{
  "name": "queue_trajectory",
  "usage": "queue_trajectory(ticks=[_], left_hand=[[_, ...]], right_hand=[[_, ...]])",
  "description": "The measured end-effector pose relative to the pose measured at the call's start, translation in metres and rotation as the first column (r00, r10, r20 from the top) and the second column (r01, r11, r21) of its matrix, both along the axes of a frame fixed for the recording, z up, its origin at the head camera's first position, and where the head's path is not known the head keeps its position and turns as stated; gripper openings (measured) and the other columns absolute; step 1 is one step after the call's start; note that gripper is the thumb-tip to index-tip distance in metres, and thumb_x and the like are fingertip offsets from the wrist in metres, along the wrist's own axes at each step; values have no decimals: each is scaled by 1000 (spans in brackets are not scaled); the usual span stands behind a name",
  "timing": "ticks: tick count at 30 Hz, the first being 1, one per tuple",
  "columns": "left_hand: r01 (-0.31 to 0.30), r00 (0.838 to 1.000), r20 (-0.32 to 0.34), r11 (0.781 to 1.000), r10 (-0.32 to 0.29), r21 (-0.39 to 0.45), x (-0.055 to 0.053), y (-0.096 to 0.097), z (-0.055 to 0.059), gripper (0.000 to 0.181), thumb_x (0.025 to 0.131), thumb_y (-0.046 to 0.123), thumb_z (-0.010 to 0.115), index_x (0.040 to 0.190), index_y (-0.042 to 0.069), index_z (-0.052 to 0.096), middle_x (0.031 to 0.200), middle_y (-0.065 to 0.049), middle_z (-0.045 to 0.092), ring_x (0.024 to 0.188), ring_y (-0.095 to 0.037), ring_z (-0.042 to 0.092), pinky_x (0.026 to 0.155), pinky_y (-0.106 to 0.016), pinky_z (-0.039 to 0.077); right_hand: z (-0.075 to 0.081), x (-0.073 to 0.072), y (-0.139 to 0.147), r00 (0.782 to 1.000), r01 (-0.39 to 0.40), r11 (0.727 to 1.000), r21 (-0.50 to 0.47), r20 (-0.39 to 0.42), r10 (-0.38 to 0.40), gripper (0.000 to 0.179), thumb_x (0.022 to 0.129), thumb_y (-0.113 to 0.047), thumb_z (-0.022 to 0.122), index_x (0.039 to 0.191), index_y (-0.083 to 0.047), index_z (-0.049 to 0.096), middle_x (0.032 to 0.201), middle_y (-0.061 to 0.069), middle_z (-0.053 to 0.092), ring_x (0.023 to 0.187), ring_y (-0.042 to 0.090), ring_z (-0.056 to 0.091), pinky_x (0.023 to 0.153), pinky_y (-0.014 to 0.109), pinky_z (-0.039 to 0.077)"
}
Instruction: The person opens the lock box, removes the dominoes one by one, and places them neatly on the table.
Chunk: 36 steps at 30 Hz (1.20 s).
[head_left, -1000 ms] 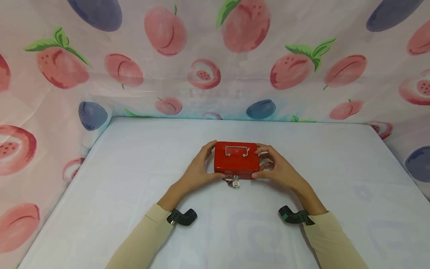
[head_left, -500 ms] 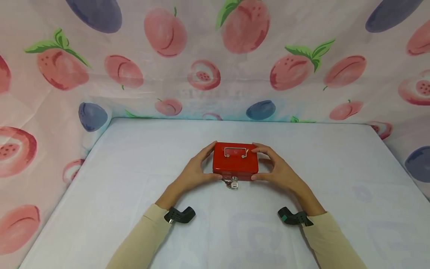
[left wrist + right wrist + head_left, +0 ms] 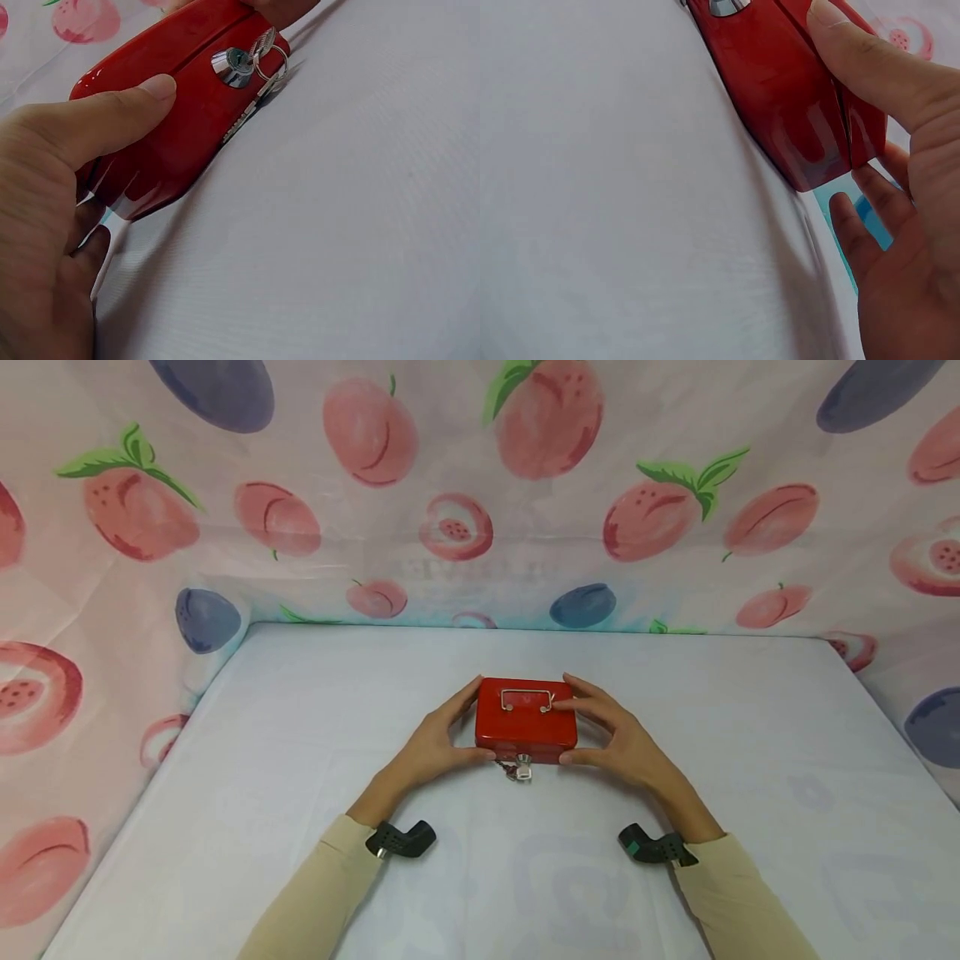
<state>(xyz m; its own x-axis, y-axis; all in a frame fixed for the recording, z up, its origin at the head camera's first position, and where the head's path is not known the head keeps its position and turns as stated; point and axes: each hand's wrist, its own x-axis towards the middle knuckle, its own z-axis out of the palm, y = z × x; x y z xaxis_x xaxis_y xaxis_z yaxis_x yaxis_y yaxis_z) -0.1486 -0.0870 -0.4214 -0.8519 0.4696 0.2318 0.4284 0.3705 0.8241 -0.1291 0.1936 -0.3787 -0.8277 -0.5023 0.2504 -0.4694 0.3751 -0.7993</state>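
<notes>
A small red cash box (image 3: pixel 526 722) sits on the white-covered table with its lid down and a wire handle (image 3: pixel 525 698) lying flat on top. From the lock on its front face (image 3: pixel 234 67) hangs a ring of keys (image 3: pixel 271 60). My left hand (image 3: pixel 433 747) grips the box's left end, thumb on the front, fingers reaching to the back corner. At the other end my right hand (image 3: pixel 628 747) holds it, thumb at the front edge. One right finger lies over the lid beside the handle. In the right wrist view, a dark seam (image 3: pixel 838 97) separates lid and base.
White cloth (image 3: pixel 480 877) covers the table on all sides of the box. A fruit-printed curtain (image 3: pixel 525 510) hangs behind the table and along its left side. Each wrist bears a dark camera mount, such as the left one (image 3: pixel 401 840).
The box has shifted very slightly left and towards me. My right fingers have spread from the box's right side, one now over the lid, another at the back corner. The left grip stays.
</notes>
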Motion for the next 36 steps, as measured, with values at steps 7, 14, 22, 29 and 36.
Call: queue_trajectory(ticks=[7, 14, 22, 29, 36], left_hand=[[1, 1000, 22, 1000, -2, 31, -1, -2, 0, 94, 68, 33, 77, 142, 27, 20, 140, 9, 31, 125, -9, 31, 102, -33, 28], [13, 1000, 19, 999, -14, 33, -1, -2, -2, 94, 69, 33, 76, 143, 26, 19, 141, 11, 29, 127, -7, 28, 101, -31, 29], [17, 1000, 10, 998, -17, 54, 13, 0, 21, 85, 74, 19, 73, 142, 14, 23, 142, -4, 30, 128, -18, 28, 101, -41, 29], [-7, 999, -33, 1000, 7, 10, 21, 2, 35, 81, 74, 16, 73, 140, 7, 27, 140, -12, 32, 129, -22, 28, 100, -42, 30], [-19, 997, -80, 1000, 19, 6, 4, -3, 2, 87, 71, 29, 75, 141, 19, 26, 142, 2, 30, 129, -13, 25, 101, -40, 29]], right_hand=[[-4, 0, 2, 1000, 15, 1000, -16, 16, -15, 57, 70, -9, 75, 123, -10, 53, 144, 3, 24, 131, 24, 18, 97, 47, 33], [-7, 1, 3, 999, 19, 998, -60, 29, -17, 56, 71, -8, 75, 122, -9, 54, 143, 6, 26, 131, 23, 20, 94, 50, 34], [-31, -9, 10, 999, 39, 997, -66, 35, -37, 57, 71, -15, 75, 123, -23, 54, 143, -4, 27, 131, 13, 19, 94, 43, 38], [-40, -13, 12, 997, 70, 995, -70, 50, -67, 57, 70, -21, 77, 121, -30, 54, 142, -8, 28, 129, 9, 24, 95, 38, 37], [-38, -12, 14, 998, 28, 988, -153, 68, -17, 63, 70, -12, 75, 127, -20, 49, 143, -2, 29, 126, 14, 31, 96, 35, 36]])
